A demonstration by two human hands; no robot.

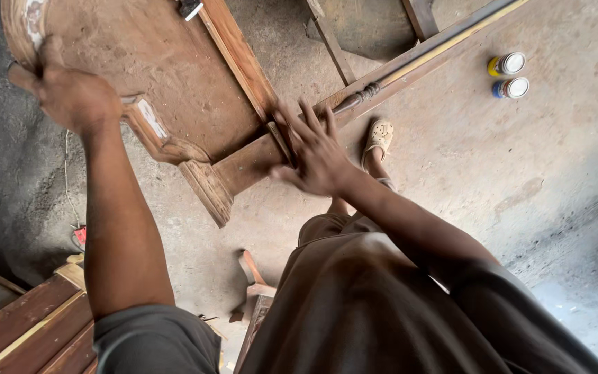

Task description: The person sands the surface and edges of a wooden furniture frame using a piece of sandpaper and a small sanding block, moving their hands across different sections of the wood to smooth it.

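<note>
A large carved wooden panel [153, 62] with a raised frame and curved ornament fills the upper left. My left hand [67, 93] grips its rounded carved edge at the far left. My right hand [313, 149] lies flat with fingers spread on the panel's lower rail [247, 166], near the corner where the rail meets the upright. The panel's surface is dusty with sawdust.
A long turned wooden pole [410, 62] runs diagonally behind the panel. Two small cans [510, 76] stand on the concrete floor at upper right. Dark wooden furniture [29, 325] sits at lower left. My sandalled foot [378, 138] is beside the rail.
</note>
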